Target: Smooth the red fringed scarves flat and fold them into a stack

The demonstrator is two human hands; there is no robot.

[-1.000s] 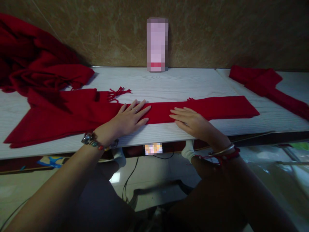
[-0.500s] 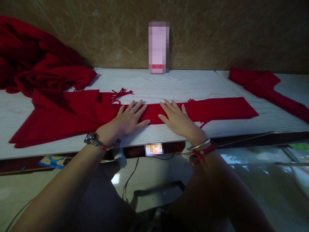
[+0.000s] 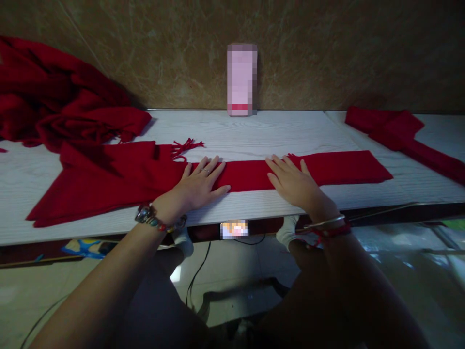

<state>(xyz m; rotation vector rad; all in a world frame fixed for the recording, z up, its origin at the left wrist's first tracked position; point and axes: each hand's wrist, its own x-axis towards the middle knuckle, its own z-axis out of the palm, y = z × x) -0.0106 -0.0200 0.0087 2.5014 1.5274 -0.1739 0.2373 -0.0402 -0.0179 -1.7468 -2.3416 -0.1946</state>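
Note:
A red fringed scarf (image 3: 247, 175) lies lengthwise on a pale wood-grain table (image 3: 261, 131). Its right part is folded into a narrow flat strip, while its left part spreads wider and looser. Tassels stick out along the far edge, left of the middle. My left hand (image 3: 199, 186) rests flat on the strip with fingers spread, a ring on one finger. Farther right, my right hand (image 3: 294, 182) also lies open with its palm on the cloth. Both palms hide the fabric beneath them.
A heap of red cloth (image 3: 72, 97) sits at the back left against the brown marbled wall (image 3: 174, 53). Another red folded piece (image 3: 395, 128) lies at the back right. A blurred pinkish box-like object (image 3: 240, 80) stands by the wall. Below the table edge, a cable (image 3: 198, 271) hangs near my legs.
My right hand has slid to the right along the strip, widening the gap between my hands. My left hand stays in about the same place on the scarf. The view has shifted slightly.

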